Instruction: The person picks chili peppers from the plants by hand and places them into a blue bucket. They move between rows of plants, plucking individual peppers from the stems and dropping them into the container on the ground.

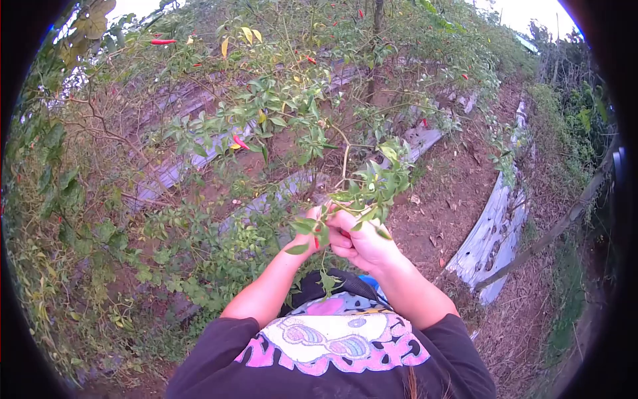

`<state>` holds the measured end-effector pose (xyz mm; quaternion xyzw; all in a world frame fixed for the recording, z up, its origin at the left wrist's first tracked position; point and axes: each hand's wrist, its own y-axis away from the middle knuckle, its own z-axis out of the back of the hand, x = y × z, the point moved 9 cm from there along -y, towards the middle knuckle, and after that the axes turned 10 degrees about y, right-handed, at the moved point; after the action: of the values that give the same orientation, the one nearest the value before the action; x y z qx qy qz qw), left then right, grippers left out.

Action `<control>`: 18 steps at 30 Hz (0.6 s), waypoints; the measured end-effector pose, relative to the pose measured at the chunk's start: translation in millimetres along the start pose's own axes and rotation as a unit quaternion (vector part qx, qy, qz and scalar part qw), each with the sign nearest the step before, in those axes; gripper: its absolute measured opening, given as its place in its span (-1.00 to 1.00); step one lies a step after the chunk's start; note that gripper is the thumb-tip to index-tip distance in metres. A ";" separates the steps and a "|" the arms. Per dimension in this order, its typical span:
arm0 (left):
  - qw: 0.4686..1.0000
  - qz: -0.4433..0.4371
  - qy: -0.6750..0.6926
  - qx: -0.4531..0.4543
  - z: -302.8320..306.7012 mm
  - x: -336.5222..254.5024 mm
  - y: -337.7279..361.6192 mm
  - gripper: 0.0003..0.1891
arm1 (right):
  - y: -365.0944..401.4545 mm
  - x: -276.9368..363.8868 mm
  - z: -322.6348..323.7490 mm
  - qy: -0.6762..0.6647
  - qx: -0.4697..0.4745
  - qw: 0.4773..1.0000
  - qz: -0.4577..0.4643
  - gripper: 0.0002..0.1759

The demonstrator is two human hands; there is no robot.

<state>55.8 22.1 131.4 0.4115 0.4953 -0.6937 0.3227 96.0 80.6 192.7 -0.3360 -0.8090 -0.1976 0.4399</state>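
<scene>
Both of my hands meet in the middle of the head view, among the leaves of a chili plant (382, 183). Leaves partly cover my left hand (308, 225); its fingers are closed at the foliage, but what they pinch is hidden. A red chili pepper (317, 243) shows beside it, among the leaves. My right hand (362, 243) has its fingers curled in, with a bit of red chili (345, 234) showing between them. A bare brown stem (346, 156) rises just beyond my hands.
More red chilies hang ahead, such as one pepper (240, 142) at mid-left and another pepper (163, 42) at upper left. Torn silvery plastic mulch (482, 233) lies along the soil at right. A dark bag (339, 284) sits at my waist. Dense plants stand at left.
</scene>
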 end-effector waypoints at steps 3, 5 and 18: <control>0.991 0.059 0.110 -0.053 6.0 -11.4 -1.5 -0.60 | 5.0 2.9 4.0 0.042 -0.021 0.998 0.034 -0.91; 0.963 0.121 0.228 -0.082 5.5 -12.7 3.6 -0.66 | 8.3 0.0 9.2 0.037 -0.016 0.999 0.029 -0.90; 0.942 0.133 0.214 -0.219 102.3 -22.7 -6.2 -0.67 | 33.8 21.2 29.8 0.172 -0.077 0.981 0.052 -0.84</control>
<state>35.1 -72.6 171.7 0.5315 0.6333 -0.4140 0.3809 94.8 130.3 195.5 -0.3715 -0.6853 -0.2906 0.5549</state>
